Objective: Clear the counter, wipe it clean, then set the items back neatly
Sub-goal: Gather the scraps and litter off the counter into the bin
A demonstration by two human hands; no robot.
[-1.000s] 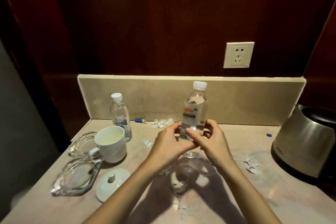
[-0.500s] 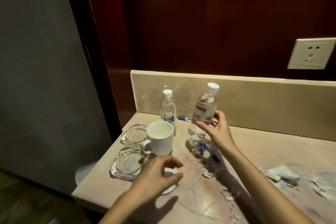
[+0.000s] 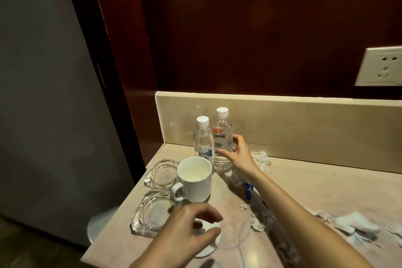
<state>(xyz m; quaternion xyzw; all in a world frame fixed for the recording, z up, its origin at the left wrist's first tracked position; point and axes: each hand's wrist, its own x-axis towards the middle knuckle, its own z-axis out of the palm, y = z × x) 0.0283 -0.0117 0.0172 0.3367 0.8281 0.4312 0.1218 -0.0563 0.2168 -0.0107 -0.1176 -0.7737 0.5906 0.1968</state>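
Centrally, the right hand [image 3: 237, 154] grips an upright water bottle [image 3: 222, 137] beside a second bottle [image 3: 203, 141]. Lower centre, the left hand [image 3: 189, 235] hovers with loosely curled fingers, holding nothing, over a white lid [image 3: 208, 243] near the mug [image 3: 194, 178].

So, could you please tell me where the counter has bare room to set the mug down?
The clearest patch of counter lies right of the right hand, along the backsplash. The left end is crowded: two bottles, mug, two glass ashtrays and the lid under the left hand. Paper scraps litter the near right.
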